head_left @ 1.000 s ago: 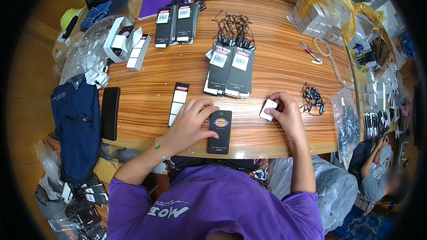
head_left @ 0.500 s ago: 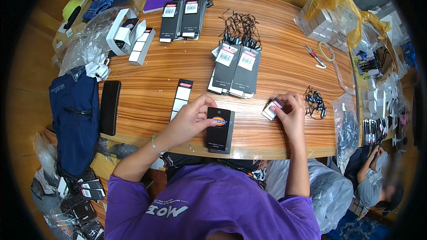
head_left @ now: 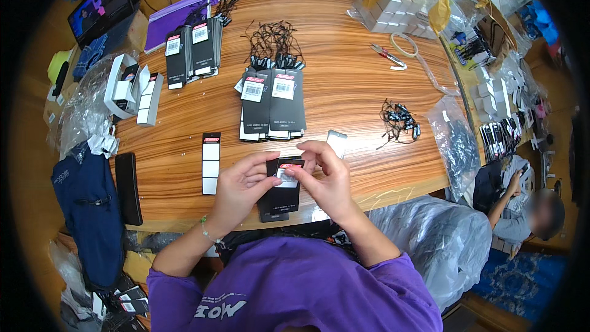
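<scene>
Two overlapping black hang tags (head_left: 280,200) stand over the table's front edge, pinched at the upper left between the thumb and fingers of my left hand (head_left: 244,185). My right hand (head_left: 329,179) holds their upper right part, its thumb pressing on a small white barcode label (head_left: 285,177) with a red top, which lies across the front tag. Just beyond my right hand lies a pale card (head_left: 336,142), partly covered by the fingers. Left of my hands, a black strip with white blank labels (head_left: 211,168) rests on the table.
Two stacks of labelled black tags (head_left: 271,107) with black cords lie ahead; more tags (head_left: 193,52) sit at the far left. A heap of black cords (head_left: 398,123) and red-handled snippers (head_left: 388,56) are to the right. A phone (head_left: 128,188) lies left. Another person (head_left: 513,221) sits at far right.
My right hand has come left to the tags, bringing a small label onto the front one. The tags now face me with a different side. The whole view has shifted.
</scene>
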Demonstrator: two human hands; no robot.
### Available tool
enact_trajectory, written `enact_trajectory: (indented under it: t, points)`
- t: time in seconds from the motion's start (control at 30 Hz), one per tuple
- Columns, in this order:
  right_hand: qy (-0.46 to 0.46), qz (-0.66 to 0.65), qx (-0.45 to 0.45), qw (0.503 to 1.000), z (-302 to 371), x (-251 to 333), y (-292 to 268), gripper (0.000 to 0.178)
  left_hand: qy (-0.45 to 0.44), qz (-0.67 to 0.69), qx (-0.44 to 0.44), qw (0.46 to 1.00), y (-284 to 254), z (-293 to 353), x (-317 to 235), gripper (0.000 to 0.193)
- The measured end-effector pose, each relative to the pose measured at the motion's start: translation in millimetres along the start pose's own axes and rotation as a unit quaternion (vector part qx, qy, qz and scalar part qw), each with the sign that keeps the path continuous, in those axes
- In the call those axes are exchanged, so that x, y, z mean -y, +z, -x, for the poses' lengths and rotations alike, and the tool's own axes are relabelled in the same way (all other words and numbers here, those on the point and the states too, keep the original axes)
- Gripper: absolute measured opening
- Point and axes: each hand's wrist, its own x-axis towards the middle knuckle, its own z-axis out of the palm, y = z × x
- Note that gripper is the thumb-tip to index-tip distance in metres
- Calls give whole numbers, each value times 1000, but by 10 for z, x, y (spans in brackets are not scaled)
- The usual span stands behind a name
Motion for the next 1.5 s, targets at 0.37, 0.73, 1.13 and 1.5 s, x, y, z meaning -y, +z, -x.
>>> enact_trajectory:
  t: [0.37,0.73,1.13,1.5]
  points:
    - [-11,201,-234,951,-251,-245,-1469,7,29,-14,-27,999,-221,-58,-94,35]
    - [43,477,-177,860,-122,-461,-2044,6,-8,1,-35,999,-277,-67,-88,32]
    - [24,248,-206,946,-342,-357,-2144,7,-17,12,3,1000,-312,-53,-132,30]
    - [-5,-22,-150,988,-554,412,-1913,9,-13,8,26,1000,-312,-28,-182,32]
